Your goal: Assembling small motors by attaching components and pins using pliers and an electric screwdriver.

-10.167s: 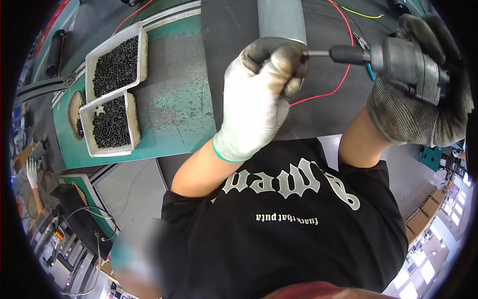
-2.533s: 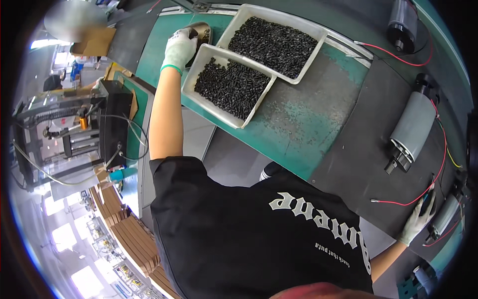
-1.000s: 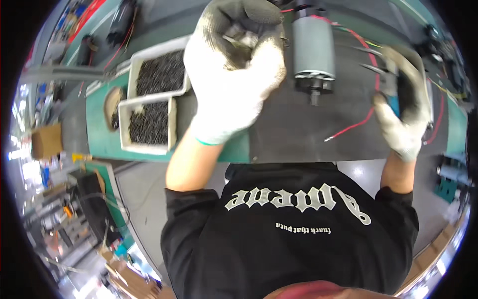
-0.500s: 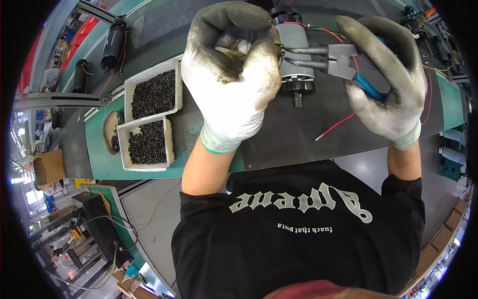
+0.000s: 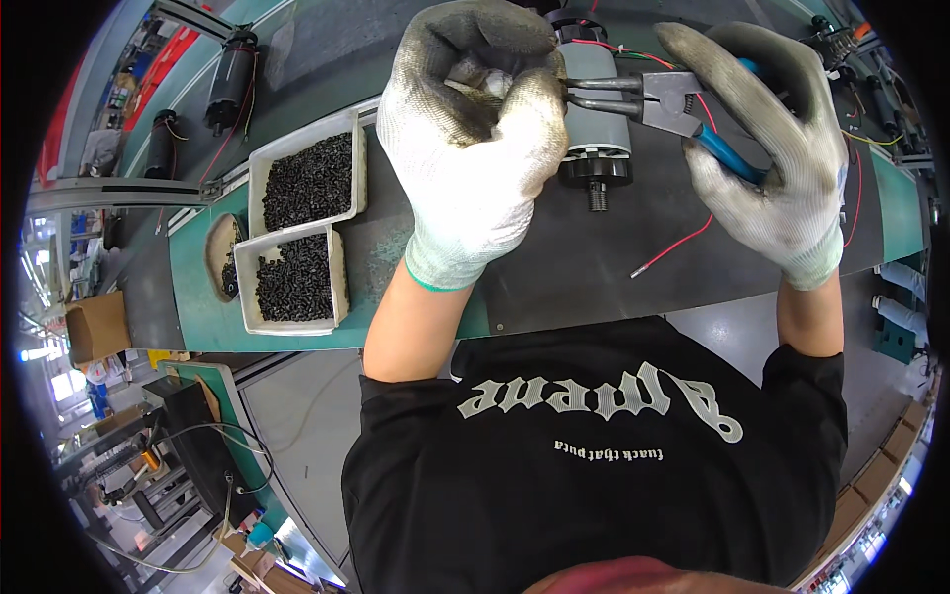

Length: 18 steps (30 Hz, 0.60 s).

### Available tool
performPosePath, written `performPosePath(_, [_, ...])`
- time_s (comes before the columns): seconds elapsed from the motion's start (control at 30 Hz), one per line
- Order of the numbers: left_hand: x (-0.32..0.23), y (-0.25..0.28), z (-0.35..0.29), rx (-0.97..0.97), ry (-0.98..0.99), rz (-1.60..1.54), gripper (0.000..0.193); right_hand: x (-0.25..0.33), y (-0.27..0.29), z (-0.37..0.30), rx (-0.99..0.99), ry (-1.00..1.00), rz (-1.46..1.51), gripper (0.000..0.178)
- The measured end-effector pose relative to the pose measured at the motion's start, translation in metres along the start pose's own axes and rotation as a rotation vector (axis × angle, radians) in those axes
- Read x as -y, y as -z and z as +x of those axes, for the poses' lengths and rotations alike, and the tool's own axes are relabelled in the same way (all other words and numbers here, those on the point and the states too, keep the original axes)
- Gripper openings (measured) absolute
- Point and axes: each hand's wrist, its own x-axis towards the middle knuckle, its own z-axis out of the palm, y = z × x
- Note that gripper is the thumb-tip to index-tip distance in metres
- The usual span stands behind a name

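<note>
Both my hands wear pale knitted gloves with dirty grey fingers. In my right hand (image 5: 777, 148) are circlip pliers (image 5: 668, 102) with blue handles, their two slim jaws pointing left. The jaw tips meet the pinched thumb and forefinger of my left hand (image 5: 475, 139). A small dark part shows there, too small to name. Something pale sits within the curl of the left fingers, mostly hidden. Behind the pliers a grey cylindrical motor (image 5: 597, 124) lies on the bench, its black end and threaded shaft toward me. Red wires (image 5: 683, 238) run beside it.
Two white bins (image 5: 338, 287) of small black pieces stand on the left, with a round shallow dish (image 5: 220, 259) beside them. Dark motors with wires (image 5: 233, 81) are at the far left, others at the far right. A metal frame bar (image 5: 109, 198) crosses the left side.
My left hand has shifted slightly right, closer around the jaw tips. The jaws of the pliers look a little nearer together. The right hand keeps its grip.
</note>
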Motion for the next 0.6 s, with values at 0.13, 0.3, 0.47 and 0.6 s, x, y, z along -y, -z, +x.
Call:
performPosePath(0.13, [0.007, 0.011, 0.000, 0.115, 0.068, -0.137, 0.022, 0.001, -0.001, 0.006, 0.018, -0.019, 0.016, 0.055])
performPosePath(0.3, [0.014, 0.003, -0.002, 0.045, -0.035, 0.008, 0.023, 0.007, 0.007, 0.014, 0.091, -0.127, -0.064, 0.055])
performPosePath(0.47, [0.016, 0.008, -0.002, 0.041, 0.025, -0.007, 0.023, 0.009, 0.011, 0.011, 0.137, -0.160, -0.081, 0.054])
performPosePath(0.6, [0.017, 0.005, -0.002, 0.018, 0.028, 0.012, 0.024, 0.000, 0.007, 0.008, 0.134, -0.142, -0.035, 0.054])
